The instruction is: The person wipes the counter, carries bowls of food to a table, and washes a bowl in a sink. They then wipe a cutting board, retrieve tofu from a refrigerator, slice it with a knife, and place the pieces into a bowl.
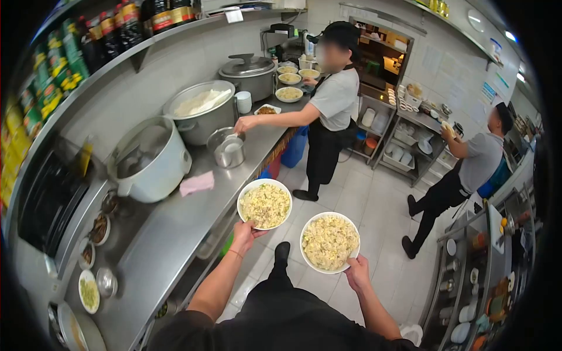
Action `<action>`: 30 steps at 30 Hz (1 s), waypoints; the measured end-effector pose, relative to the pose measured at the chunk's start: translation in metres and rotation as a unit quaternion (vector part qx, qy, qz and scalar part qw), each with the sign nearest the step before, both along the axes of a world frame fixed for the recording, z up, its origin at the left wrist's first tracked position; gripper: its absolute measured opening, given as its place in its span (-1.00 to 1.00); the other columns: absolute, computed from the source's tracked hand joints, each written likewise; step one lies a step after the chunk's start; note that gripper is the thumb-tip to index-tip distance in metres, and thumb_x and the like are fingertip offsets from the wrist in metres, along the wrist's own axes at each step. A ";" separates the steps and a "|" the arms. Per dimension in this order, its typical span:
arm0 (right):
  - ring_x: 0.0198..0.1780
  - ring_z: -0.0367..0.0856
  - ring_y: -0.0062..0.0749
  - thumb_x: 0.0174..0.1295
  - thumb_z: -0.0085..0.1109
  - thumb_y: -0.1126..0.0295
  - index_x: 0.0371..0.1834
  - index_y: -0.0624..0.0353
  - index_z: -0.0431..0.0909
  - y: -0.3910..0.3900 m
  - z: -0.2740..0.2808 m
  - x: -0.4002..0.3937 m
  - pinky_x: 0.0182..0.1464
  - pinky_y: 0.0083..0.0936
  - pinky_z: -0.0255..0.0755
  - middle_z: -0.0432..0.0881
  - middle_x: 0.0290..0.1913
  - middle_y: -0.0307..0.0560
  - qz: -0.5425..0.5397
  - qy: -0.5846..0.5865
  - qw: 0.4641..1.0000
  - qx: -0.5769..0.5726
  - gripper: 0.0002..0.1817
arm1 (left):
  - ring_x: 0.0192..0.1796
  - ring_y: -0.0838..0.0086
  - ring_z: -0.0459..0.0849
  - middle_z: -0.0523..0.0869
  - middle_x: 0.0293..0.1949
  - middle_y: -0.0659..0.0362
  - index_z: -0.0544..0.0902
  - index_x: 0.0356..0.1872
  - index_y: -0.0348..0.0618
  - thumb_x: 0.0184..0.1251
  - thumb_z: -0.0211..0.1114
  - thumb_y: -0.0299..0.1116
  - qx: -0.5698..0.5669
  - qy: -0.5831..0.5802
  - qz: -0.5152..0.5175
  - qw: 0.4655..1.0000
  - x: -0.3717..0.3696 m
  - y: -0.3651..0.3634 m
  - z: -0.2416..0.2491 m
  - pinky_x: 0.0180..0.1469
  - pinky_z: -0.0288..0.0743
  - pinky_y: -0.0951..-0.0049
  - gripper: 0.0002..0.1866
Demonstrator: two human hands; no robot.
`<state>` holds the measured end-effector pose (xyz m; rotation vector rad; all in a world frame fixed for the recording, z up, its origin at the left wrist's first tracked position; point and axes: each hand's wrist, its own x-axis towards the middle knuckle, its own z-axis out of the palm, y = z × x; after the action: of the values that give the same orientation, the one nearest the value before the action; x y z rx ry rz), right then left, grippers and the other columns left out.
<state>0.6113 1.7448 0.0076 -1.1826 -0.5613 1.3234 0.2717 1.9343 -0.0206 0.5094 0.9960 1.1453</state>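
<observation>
My left hand [244, 234] grips the lower rim of a white bowl of fried rice [266, 206], held in the air beside the steel counter's edge. A second white bowl of fried rice [329, 242] is in my right hand [356, 270], which holds it by its lower right rim. Both bowls are upright and apart from each other, above the tiled floor. My thumbs show at the rims; the fingers under the bowls are mostly hidden.
A co-worker [336, 99] reaches over the steel counter [170, 234] to a metal pot [226, 149]. Large cookers [149, 158] and a pink cloth [197, 183] are on it. Another person [477, 158] stands at the right, near shelving [462, 281].
</observation>
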 end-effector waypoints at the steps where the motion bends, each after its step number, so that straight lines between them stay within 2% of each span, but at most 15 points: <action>1: -0.03 0.67 -0.14 0.20 -0.07 0.58 0.10 0.48 0.43 0.034 -0.003 0.005 -0.02 -0.18 0.62 0.61 0.02 0.12 0.003 -0.010 1.000 -0.010 -0.62 | -0.04 -0.05 0.71 0.59 0.05 -0.22 0.30 0.18 -0.53 0.24 -0.06 -0.65 -0.001 0.006 -0.008 1.000 0.005 0.036 -0.005 -0.04 0.72 0.00 -0.56; 4: -0.05 0.68 -0.18 0.21 -0.06 0.57 0.07 0.48 0.44 0.108 -0.001 0.015 -0.01 -0.24 0.61 0.62 0.01 0.11 -0.011 -0.021 0.999 -0.024 -0.64 | 0.00 -0.02 0.70 0.56 0.08 -0.20 0.27 0.23 -0.46 0.26 -0.09 -0.65 -0.030 0.009 -0.025 0.999 0.028 0.126 -0.021 -0.05 0.73 0.00 -0.54; 7: -0.05 0.68 -0.22 0.21 -0.07 0.58 0.07 0.47 0.44 0.156 -0.008 0.033 -0.01 -0.27 0.61 0.63 -0.02 0.10 -0.007 -0.045 0.998 -0.052 -0.65 | 0.00 0.00 0.70 0.55 0.09 -0.20 0.26 0.24 -0.45 0.29 -0.09 -0.62 -0.010 -0.039 0.022 0.999 0.049 0.205 -0.016 -0.06 0.74 0.03 -0.54; 8: -0.05 0.68 -0.22 0.21 -0.07 0.58 0.07 0.47 0.44 0.173 -0.008 0.036 -0.01 -0.27 0.61 0.63 -0.02 0.10 -0.003 -0.044 0.997 -0.067 -0.65 | 0.01 -0.04 0.68 0.53 0.10 -0.24 0.26 0.22 -0.50 0.24 -0.07 -0.65 -0.003 -0.040 0.040 0.998 0.055 0.230 -0.020 -0.04 0.72 -0.01 -0.53; 10: -0.34 0.63 -0.54 0.20 -0.05 0.55 0.00 0.38 0.49 0.209 -0.007 0.038 -0.40 -0.62 0.47 0.66 -0.15 -0.07 -0.036 -0.041 0.997 -0.058 -0.69 | 0.03 -0.08 0.67 0.51 0.11 -0.28 0.25 0.20 -0.55 0.20 -0.05 -0.68 -0.004 -0.037 0.059 0.998 0.062 0.273 -0.034 -0.02 0.70 -0.06 -0.52; 13: -0.38 0.59 -0.58 0.21 -0.05 0.55 0.02 0.38 0.48 0.258 -0.005 0.039 -0.45 -0.67 0.38 0.66 -0.16 -0.10 -0.055 -0.029 0.994 -0.087 -0.68 | 0.06 -0.11 0.64 0.49 0.11 -0.26 0.22 0.21 -0.56 0.14 -0.04 -0.70 -0.037 -0.062 0.132 0.989 0.070 0.331 -0.040 0.01 0.69 -0.08 -0.47; 16: -0.34 0.63 -0.46 0.21 -0.05 0.55 0.05 0.40 0.46 0.296 -0.029 0.055 -0.37 -0.60 0.49 0.65 -0.16 -0.04 -0.012 -0.041 0.995 -0.090 -0.66 | 0.06 -0.12 0.63 0.49 0.11 -0.26 0.22 0.21 -0.57 0.14 -0.03 -0.71 -0.054 -0.088 0.180 0.978 0.065 0.365 -0.045 0.02 0.68 -0.10 -0.47; 17: -0.27 0.67 -0.34 0.20 -0.06 0.56 0.06 0.43 0.45 0.317 -0.017 0.045 -0.28 -0.49 0.59 0.66 -0.15 0.01 -0.041 -0.017 0.995 -0.094 -0.65 | 0.08 -0.06 0.62 0.50 0.11 -0.24 0.25 0.20 -0.56 0.19 -0.04 -0.67 -0.059 -0.072 0.193 0.977 0.066 0.374 -0.039 0.09 0.64 -0.07 -0.51; 18: -0.27 0.67 -0.34 0.20 -0.06 0.56 0.06 0.43 0.45 0.339 -0.023 0.049 -0.28 -0.49 0.59 0.66 -0.15 0.01 -0.037 -0.015 0.995 -0.097 -0.65 | 0.08 -0.06 0.62 0.50 0.11 -0.24 0.25 0.20 -0.56 0.19 -0.04 -0.67 -0.061 -0.069 0.197 0.976 0.063 0.386 -0.043 0.09 0.64 -0.07 -0.51; 20: -0.20 0.70 -0.28 0.20 -0.10 0.57 0.07 0.46 0.44 0.369 -0.041 0.060 -0.20 -0.39 0.64 0.66 -0.15 0.04 0.026 -0.097 0.988 -0.117 -0.64 | 0.06 -0.03 0.64 0.51 0.11 -0.21 0.26 0.23 -0.49 0.25 -0.07 -0.63 -0.010 -0.098 0.198 0.975 0.055 0.397 -0.058 0.06 0.65 -0.04 -0.53; 21: -0.20 0.70 -0.28 0.20 -0.10 0.57 0.07 0.46 0.44 0.373 -0.045 0.062 -0.20 -0.39 0.64 0.66 -0.15 0.04 0.037 -0.096 0.985 -0.135 -0.64 | 0.03 0.02 0.65 0.54 0.07 -0.18 0.29 0.19 -0.51 0.26 -0.06 -0.60 -0.034 -0.093 0.205 0.974 0.052 0.403 -0.064 0.09 0.64 0.03 -0.56; 23: -0.22 0.71 -0.28 0.22 -0.12 0.57 0.04 0.48 0.44 0.429 -0.045 0.058 -0.25 -0.36 0.66 0.67 -0.17 0.07 0.023 -0.012 0.997 -0.074 -0.66 | 0.00 0.05 0.65 0.55 0.03 -0.17 0.33 0.14 -0.51 0.27 -0.02 -0.56 -0.040 -0.088 0.241 0.966 0.062 0.401 -0.042 0.06 0.65 0.11 -0.59; 26: -0.19 0.70 -0.25 0.22 -0.14 0.58 0.07 0.52 0.41 0.494 -0.034 0.066 -0.20 -0.42 0.64 0.63 -0.09 0.11 0.091 -0.034 0.992 -0.075 -0.64 | -0.02 0.09 0.65 0.56 0.00 -0.15 0.36 0.11 -0.48 0.28 0.03 -0.52 -0.070 -0.124 0.290 0.946 0.082 0.391 -0.049 0.08 0.64 0.14 -0.62; 28: -0.18 0.70 -0.24 0.24 -0.14 0.58 0.06 0.53 0.41 0.541 -0.050 0.071 -0.23 -0.38 0.66 0.63 -0.07 0.14 0.112 -0.022 0.991 -0.065 -0.65 | -0.03 0.12 0.66 0.58 -0.03 -0.14 0.39 0.08 -0.46 0.29 0.06 -0.49 -0.089 -0.160 0.320 0.929 0.111 0.402 -0.045 0.11 0.62 0.15 -0.64; 30: -0.19 0.71 -0.21 0.28 -0.14 0.56 0.04 0.53 0.41 0.585 -0.050 0.074 -0.30 -0.34 0.68 0.62 -0.05 0.17 0.132 -0.017 0.991 -0.018 -0.68 | -0.08 0.20 0.67 0.61 -0.15 -0.04 0.44 0.03 -0.40 0.29 0.09 -0.47 -0.186 -0.061 0.131 0.972 0.154 0.417 -0.025 0.11 0.59 0.23 -0.68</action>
<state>0.6855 2.3299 -0.0422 -1.1926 -0.7407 1.5438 0.4253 2.3514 -0.0453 0.0057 1.1611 1.1702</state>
